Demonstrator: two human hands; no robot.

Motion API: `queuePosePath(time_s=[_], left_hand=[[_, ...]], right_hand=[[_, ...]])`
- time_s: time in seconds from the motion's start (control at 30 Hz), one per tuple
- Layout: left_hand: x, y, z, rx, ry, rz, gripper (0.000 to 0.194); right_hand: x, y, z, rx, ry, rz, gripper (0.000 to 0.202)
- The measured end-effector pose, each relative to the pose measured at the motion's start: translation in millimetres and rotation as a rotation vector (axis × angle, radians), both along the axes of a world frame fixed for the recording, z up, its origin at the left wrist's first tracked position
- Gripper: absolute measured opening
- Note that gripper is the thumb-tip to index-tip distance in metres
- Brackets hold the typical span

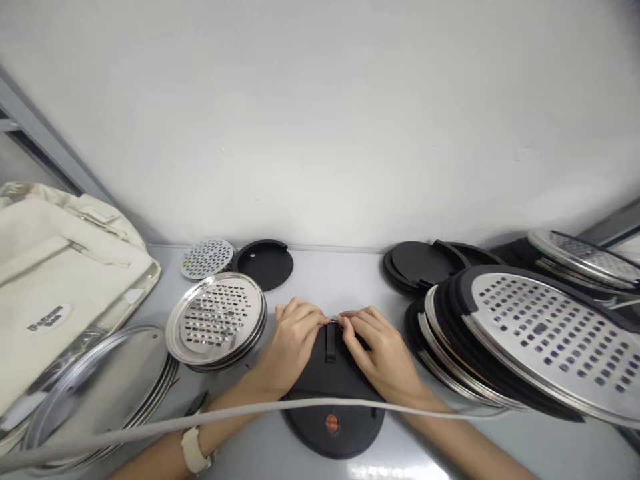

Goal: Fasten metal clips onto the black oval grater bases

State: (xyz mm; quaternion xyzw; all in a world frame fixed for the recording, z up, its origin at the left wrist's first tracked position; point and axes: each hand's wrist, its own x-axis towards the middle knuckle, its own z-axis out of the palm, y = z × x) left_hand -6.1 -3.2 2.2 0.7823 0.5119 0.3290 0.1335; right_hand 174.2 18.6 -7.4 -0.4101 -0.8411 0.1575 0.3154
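Observation:
A black flat case-like piece [335,427] with rounded ends and a reddish round mark lies on the table in front of me. A short black strap [331,343] runs down from its far end. There, at the strap's tip, sits a small shiny metal piece [333,321]. My left hand [297,337] pinches it from the left, thumb and finger pressed together. From the other side my right hand [375,340] pinches the same piece, its forearm resting low over the table. The fingertips hide much of the metal piece.
Left of my hands stand a stack of round graters [217,317], metal discs [115,380] and a cream bag [75,280]. Black round pieces [265,265] lie by the wall. Stacked large graters [555,340] lean at right. A pale cord [300,404] crosses the view in front.

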Motion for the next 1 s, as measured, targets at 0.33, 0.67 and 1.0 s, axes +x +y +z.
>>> queuePosePath(time_s=[0.33,0.67,1.0], left_hand=[[-1.8,-3.7,1.3,0.056,0.119,0.002,0.016],[-0.6,-1.3,0.8,0.045,0.073,0.074,0.010],[-2.2,-0.1,-2.9,0.024,0.038,0.024,0.014]], right_hand=[[-0.1,1.2,-1.5,-0.034,0.024,0.029,0.013],[0.7,0.0,-1.4,-0.071,0.052,0.066,0.008],[-1.1,0.8,-3.5,-0.070,0.086,0.059,0.012]])
